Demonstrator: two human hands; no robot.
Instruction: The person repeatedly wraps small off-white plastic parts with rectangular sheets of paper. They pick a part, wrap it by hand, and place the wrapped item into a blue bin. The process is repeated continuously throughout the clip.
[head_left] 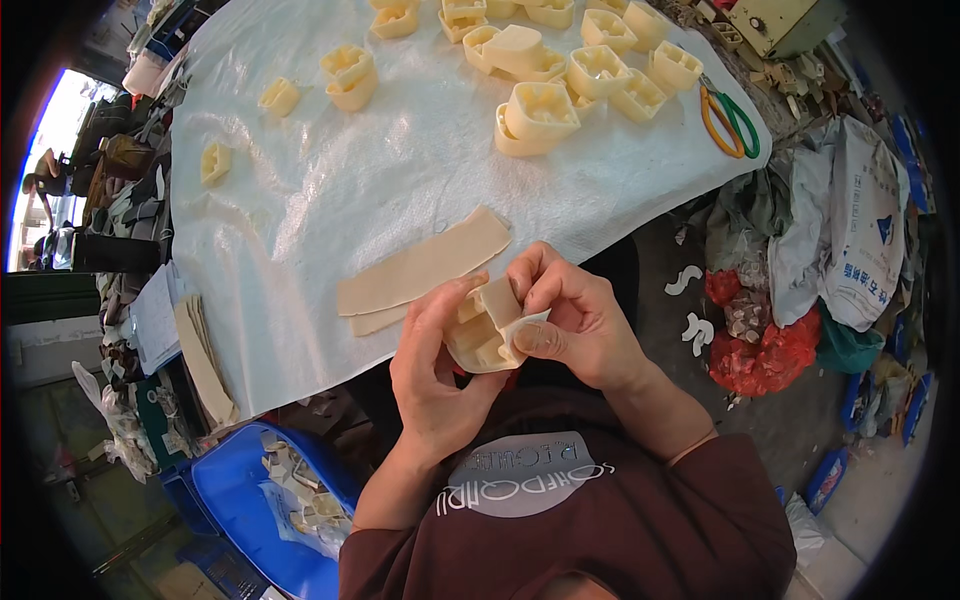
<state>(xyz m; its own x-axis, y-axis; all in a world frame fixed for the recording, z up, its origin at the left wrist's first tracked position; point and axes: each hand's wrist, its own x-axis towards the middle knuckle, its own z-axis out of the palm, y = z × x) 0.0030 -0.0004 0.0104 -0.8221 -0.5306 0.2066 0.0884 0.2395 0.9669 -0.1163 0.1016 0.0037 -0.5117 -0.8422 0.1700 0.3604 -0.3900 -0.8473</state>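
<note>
In front of my chest, my left hand (pixel 437 375) cradles a small cream plastic block (pixel 470 345) with a hollow, divided inside, fingers and thumb wrapped round its side. My right hand (pixel 580 325) pinches a beige strip (pixel 498 300) against the block's right side; part of the strip folds over the rim with a pale underside showing. The right fingertips partly cover that spot. Just beyond my left hand, several flat beige strips (pixel 425 265) lie overlapping on the white sheet (pixel 270 330) that covers the table.
Many similar cream blocks (pixel 540 115) are grouped and stacked toward the far side. Scissors (pixel 735 122) with orange and green handles lie at the right edge. More strips (pixel 205 360) hang at the left edge. A blue bin (pixel 225 480) of scraps stands below left; red bags (pixel 765 355) sit on the right.
</note>
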